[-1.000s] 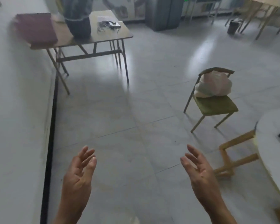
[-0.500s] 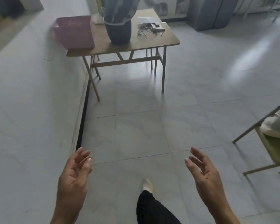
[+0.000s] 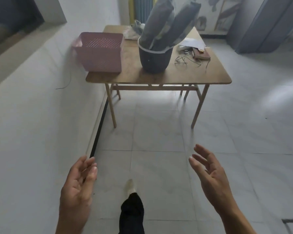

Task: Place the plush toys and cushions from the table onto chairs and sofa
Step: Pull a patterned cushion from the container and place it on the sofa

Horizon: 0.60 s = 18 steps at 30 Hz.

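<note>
Through the head camera, the only view I have, both hands are low in the frame and well short of the bench (image 3: 142,78). The left hand (image 3: 78,186) is wide, palm turned inward, fingers loosely spread and holding nothing. The right hand (image 3: 211,176) mirrors it, fingers straight and apart, also holding nothing. I read the facing palms as readiness to take something bulky between them, which suits a two-handed lift of soft goods.

What I take for the cushions (image 3: 161,26) are the long grey-blue shapes standing upright in a dark bucket (image 3: 155,61) near the middle of the bench. They lean slightly right and rise well above its rim. They are blurred, so I cannot tell how many there are. I see no plain plush toy. A pale crumpled thing (image 3: 133,30) behind the bucket could be one, or only a bag.

A pink basket (image 3: 99,51) sits just beside the bucket on the left, overhanging the bench edge. To the right lie loose cables (image 3: 184,60), a brown wallet-like item (image 3: 201,54) and a white paper (image 3: 194,42). My guess is that the cables are the snag risk if a cushion gets dragged sideways, and a straight upward pull looks safer.

One shoe (image 3: 129,185) is planted on open floor between me and the bench. A wall runs along the left and a curtain (image 3: 264,22) hangs at the far right. No chair or sofa shows here.
</note>
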### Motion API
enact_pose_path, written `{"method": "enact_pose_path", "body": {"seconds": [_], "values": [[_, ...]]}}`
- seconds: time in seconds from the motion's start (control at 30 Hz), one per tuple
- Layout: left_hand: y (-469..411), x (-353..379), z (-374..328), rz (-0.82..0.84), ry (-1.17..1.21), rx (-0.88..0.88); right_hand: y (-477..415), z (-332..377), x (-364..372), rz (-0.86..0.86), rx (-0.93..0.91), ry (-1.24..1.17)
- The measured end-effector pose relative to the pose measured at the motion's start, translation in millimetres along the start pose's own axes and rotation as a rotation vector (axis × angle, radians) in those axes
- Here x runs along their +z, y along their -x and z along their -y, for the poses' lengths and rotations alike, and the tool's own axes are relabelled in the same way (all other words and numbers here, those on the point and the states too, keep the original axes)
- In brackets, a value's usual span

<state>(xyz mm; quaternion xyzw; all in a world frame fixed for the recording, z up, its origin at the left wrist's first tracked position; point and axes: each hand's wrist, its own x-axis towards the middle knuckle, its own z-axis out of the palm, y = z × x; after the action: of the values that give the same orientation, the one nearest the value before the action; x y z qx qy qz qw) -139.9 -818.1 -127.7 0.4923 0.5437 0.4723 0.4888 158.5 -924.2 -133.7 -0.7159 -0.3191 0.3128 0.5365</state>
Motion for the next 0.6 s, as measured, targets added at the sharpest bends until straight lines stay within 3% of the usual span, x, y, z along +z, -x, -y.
{"method": "enact_pose_path", "body": {"seconds": [0.13, 0.4, 0.6], "values": [[-123, 43, -2, 0.064, 0.008, -0.035, -107, 8, 45, -0.022, 0.039, 0.035], [-343, 136, -74, 0.250, -0.102, 0.017, -294, 83, 84, -0.141, 0.026, 0.042], [-461, 225, -66, 0.266, -0.124, -0.016, -429, 68, 99, -0.189, 0.095, -0.001]]}}
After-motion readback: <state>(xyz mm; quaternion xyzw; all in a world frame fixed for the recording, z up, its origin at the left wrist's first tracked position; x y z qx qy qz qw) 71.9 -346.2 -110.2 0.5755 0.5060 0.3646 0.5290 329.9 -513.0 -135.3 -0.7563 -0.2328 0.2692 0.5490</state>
